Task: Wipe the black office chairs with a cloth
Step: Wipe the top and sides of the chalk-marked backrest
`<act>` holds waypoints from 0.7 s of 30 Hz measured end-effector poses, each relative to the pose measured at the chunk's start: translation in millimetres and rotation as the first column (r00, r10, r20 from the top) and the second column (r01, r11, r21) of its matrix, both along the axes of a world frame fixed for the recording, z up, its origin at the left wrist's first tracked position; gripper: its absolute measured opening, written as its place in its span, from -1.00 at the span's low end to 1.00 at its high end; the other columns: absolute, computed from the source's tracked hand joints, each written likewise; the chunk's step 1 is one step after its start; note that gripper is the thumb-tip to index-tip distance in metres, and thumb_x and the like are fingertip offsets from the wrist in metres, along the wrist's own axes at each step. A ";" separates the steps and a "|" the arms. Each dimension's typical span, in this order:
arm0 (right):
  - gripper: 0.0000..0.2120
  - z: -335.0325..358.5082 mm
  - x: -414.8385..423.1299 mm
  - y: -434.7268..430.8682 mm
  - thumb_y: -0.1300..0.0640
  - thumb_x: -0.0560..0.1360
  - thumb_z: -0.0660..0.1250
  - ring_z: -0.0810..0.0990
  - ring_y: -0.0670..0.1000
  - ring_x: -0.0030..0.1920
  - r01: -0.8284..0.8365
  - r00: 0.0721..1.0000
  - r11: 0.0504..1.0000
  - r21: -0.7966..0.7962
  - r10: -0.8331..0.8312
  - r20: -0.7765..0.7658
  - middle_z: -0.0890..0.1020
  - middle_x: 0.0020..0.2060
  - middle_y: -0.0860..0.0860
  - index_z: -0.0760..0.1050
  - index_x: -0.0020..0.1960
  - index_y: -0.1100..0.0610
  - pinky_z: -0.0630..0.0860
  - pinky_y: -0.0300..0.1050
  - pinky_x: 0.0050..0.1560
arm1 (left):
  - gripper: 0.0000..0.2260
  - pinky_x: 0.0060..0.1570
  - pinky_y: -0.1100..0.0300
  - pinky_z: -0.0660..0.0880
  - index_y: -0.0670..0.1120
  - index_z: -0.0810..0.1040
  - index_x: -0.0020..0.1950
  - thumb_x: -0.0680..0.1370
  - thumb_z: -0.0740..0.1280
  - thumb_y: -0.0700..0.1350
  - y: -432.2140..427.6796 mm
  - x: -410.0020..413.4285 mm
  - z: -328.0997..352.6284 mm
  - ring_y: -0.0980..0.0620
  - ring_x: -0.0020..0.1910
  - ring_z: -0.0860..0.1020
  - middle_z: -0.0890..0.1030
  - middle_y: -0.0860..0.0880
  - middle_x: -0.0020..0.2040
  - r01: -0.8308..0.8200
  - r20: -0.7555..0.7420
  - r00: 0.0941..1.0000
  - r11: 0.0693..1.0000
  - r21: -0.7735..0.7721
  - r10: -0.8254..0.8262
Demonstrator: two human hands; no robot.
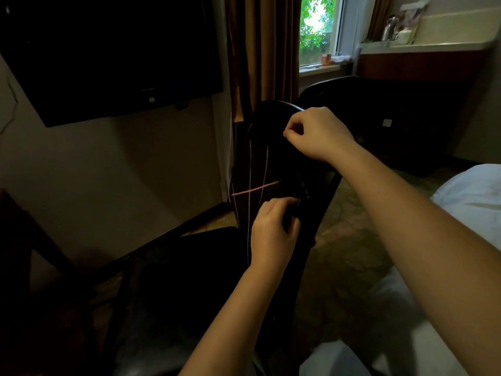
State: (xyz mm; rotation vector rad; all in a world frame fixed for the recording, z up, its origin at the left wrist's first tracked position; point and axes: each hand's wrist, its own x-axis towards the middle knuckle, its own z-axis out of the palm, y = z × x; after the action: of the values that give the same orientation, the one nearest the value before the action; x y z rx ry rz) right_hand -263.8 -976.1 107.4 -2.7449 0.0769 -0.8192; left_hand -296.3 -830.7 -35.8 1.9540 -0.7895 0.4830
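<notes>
A black office chair stands in front of me, its backrest rising at centre. A dark cloth with thin pink stripes hangs spread in front of that backrest. My right hand pinches the cloth's upper edge near the top of the backrest. Lower down, my left hand pinches the cloth's lower part with curled fingers. A second black chair stands behind, under the window. The dim light hides the chairs' outlines.
A dark television hangs on the left wall. Brown curtains and a window are at the back. White bedding lies at the right, and a dark wooden desk edge shows at the left. Patterned carpet covers the floor.
</notes>
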 end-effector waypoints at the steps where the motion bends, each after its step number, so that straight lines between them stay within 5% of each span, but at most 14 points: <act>1: -0.82 0.0 -0.3 0.3 0.06 0.58 0.27 0.50 -0.10 -0.11 -0.004 1.000 1.000 0.000 0.004 0.000 0.53 -0.13 -0.10 0.62 0.06 0.05 0.35 -0.23 -0.18 | -0.70 0.15 0.29 0.47 -0.07 0.57 0.20 0.49 0.38 -0.27 3.3 -0.9 -5.2 0.14 0.12 0.51 0.57 0.04 0.10 -0.001 -0.022 1.000 1.000 0.007 0.002; 8: -0.82 1.3 -3.3 2.2 0.06 0.58 0.27 0.47 -0.11 -0.16 0.004 1.000 1.000 -0.010 -0.004 -0.001 0.54 -0.14 -0.09 0.62 0.06 0.05 0.32 -0.24 -0.25 | -0.70 0.18 0.26 0.49 0.00 0.56 0.20 0.50 0.39 -0.24 34.1 -0.6 -45.0 0.22 0.11 0.49 0.53 0.15 0.09 -0.040 -0.169 0.984 0.996 0.085 0.054; 13: -0.81 2.6 -3.8 4.6 0.07 0.58 0.27 0.46 -0.10 -0.11 0.007 1.000 1.000 -0.008 -0.007 -0.008 0.51 -0.14 -0.08 0.62 0.08 0.06 0.33 -0.20 -0.10 | -0.73 0.14 0.17 0.53 0.02 0.57 0.16 0.50 0.40 -0.21 52.0 -3.7 -68.3 0.20 0.08 0.52 0.55 0.14 0.06 -0.057 -0.244 0.966 0.989 0.140 0.090; 21: -0.83 3.2 -2.4 3.8 0.07 0.58 0.28 0.46 -0.11 -0.14 0.010 1.000 1.000 0.008 -0.010 -0.003 0.53 -0.14 -0.08 0.63 0.06 0.05 0.35 -0.20 -0.13 | -0.75 0.16 0.21 0.52 -0.06 0.59 0.17 0.51 0.38 -0.22 26.6 0.2 -17.2 0.15 0.10 0.54 0.60 0.05 0.08 -0.023 -0.131 0.991 0.996 0.090 0.035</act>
State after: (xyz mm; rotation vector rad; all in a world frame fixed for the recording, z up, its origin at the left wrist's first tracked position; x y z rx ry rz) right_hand -266.2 -972.3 110.6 -2.7402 0.0947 -0.8162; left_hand -296.1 -804.1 -52.9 2.0584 -0.7090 0.3360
